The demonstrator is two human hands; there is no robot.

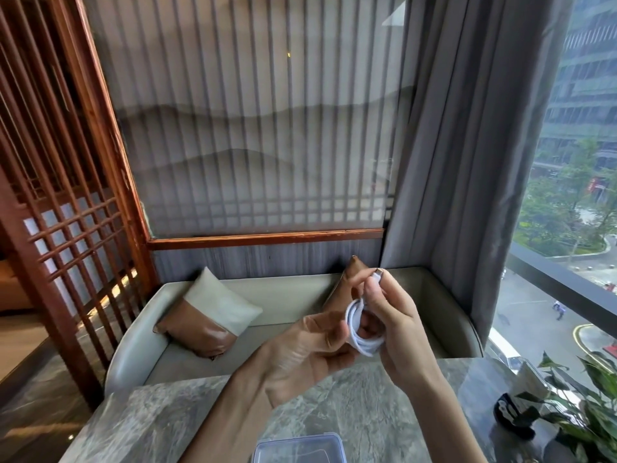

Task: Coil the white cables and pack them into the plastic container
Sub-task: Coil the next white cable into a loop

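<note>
Clear rectangular plastic container waits unfilled; above it, my left hand and right hand pinch the nearly coiled white cable.

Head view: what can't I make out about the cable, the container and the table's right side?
plastic container: cut off by the bottom edge; contents unseen.
white cable: coil partly hidden by fingers of left hand and right hand; loop count unclear.
black object: half behind plant leaves; unidentifiable.
</note>
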